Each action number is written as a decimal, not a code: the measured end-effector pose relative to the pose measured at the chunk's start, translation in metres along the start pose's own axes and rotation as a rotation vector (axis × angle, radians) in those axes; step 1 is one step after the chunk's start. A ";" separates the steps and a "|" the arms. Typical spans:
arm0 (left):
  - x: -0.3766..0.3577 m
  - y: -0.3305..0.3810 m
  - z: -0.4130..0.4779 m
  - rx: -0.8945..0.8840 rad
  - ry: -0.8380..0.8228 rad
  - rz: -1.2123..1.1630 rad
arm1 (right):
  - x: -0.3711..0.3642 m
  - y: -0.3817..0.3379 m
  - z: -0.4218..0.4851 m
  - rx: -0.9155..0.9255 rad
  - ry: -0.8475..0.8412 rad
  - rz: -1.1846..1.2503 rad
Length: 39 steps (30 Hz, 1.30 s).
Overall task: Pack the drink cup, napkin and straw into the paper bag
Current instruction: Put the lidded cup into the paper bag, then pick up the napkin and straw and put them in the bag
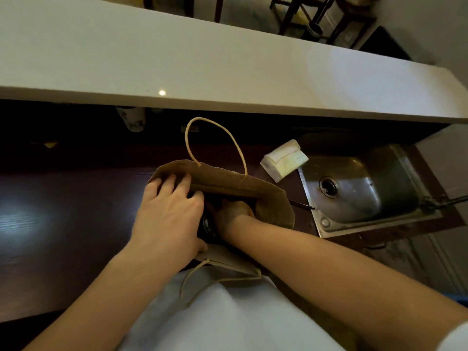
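Left hand [167, 214] spread — paper bag [228, 181] rim

**Hidden inside the bag**

The right hand [234, 211] sits deep in the paper bag [276, 198], its fingers out of sight. The left hand [167, 216] covers most of a dark cup [208, 228]. The straw [302, 204] shows only partly behind the bag.

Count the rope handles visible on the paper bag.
2. One handle stands up from the far edge of the paper bag; the other handle hangs from the near edge, toward the person. Neither looks hidden.
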State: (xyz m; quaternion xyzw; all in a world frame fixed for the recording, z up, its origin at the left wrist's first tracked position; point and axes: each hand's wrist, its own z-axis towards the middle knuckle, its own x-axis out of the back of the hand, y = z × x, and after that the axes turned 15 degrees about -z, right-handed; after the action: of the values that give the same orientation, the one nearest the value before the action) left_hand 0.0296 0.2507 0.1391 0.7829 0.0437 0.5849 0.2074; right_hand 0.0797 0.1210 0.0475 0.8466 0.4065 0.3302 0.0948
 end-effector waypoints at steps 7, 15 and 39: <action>0.007 0.001 0.002 -0.038 0.016 0.030 | 0.013 0.059 -0.063 0.250 0.113 0.634; 0.024 0.010 0.004 -0.090 0.140 -0.181 | -0.022 0.144 -0.167 0.330 0.539 1.458; 0.109 0.120 0.104 -0.517 -0.212 -0.355 | -0.134 0.132 -0.074 -0.256 0.615 1.963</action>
State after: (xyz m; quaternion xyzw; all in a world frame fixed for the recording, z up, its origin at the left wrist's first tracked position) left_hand 0.1393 0.1468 0.2584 0.7410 0.0076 0.4469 0.5011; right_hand 0.0545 -0.0735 0.0959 0.6680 -0.4937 0.5048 -0.2349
